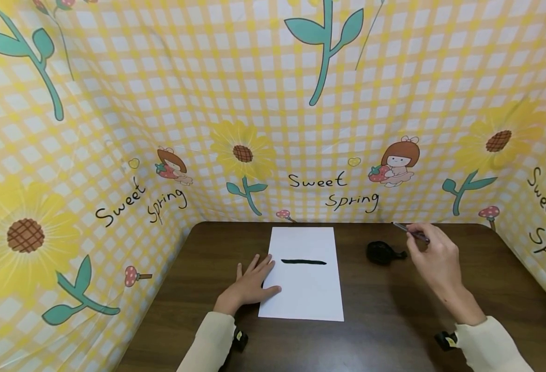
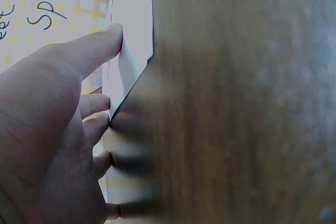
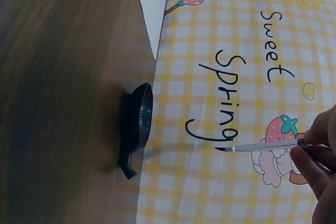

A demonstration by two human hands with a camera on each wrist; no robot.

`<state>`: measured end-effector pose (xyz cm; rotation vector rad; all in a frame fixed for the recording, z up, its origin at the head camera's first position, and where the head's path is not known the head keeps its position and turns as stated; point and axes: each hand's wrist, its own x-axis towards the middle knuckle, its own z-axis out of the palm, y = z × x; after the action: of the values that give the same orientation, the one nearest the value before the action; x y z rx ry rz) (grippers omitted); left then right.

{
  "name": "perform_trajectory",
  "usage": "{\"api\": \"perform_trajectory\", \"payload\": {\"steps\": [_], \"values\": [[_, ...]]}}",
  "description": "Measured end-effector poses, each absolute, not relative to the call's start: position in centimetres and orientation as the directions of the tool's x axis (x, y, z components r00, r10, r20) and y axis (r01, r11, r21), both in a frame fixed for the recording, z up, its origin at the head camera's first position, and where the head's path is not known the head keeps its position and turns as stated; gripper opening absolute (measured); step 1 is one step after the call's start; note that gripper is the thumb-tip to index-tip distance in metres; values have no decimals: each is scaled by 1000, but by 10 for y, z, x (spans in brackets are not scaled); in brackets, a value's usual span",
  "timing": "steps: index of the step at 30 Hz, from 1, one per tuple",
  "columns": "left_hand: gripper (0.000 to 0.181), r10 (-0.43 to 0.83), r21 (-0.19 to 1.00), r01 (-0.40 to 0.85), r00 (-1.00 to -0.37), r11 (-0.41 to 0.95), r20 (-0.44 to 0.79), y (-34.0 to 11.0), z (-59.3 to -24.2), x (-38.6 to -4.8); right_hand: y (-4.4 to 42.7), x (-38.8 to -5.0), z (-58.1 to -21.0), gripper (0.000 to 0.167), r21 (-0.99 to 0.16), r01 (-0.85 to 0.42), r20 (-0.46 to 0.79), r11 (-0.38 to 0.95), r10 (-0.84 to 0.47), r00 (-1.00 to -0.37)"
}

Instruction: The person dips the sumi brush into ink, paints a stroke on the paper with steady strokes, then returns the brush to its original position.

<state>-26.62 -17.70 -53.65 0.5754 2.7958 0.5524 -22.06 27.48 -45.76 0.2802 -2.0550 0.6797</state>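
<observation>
A white sheet of paper point(image 1: 302, 294) lies on the table, with one thick black horizontal stroke point(image 1: 303, 262) on it. My left hand point(image 1: 249, 285) rests at the sheet's left edge, fingers spread, the thumb on the paper; the left wrist view shows the thumb point(image 2: 97, 48) and fingertips by that edge. Raised over the table on the right, my right hand point(image 1: 438, 258) pinches a thin paintbrush point(image 3: 262, 146) with a clear handle and a dark pointed tip. Below and left of it sits a small black dish point(image 1: 380, 252) with a short handle; its contents cannot be made out.
The dark wooden table point(image 1: 375, 336) reaches back to a yellow checked cloth point(image 1: 273, 93) printed with flowers, which hangs behind and on both sides. A black wrist device point(image 1: 446, 341) sits at the right cuff, another point(image 1: 240, 339) at the left.
</observation>
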Motion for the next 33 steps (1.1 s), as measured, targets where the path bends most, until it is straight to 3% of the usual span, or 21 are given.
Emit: {"api": "perform_trajectory", "payload": {"steps": [19,25,28,33], "values": [[86,425,423,332,-893,843,-148,-178,-537,-265,288,-228,-469,20,-112,-543,857,832,-195,-477],[85,426,428,331,-893,841,-146,-178,-536,-265,294,-229,-472,15,-32,-548,812,836,-298,-502],[84,427,428,332,-893,840,-145,-177,-535,-264,297,-230,-474,24,3,-554,801,832,-334,-498],[84,426,425,332,-893,842,-146,-177,-535,-264,300,-231,-478,47,68,-593,808,802,-393,-439]]}}
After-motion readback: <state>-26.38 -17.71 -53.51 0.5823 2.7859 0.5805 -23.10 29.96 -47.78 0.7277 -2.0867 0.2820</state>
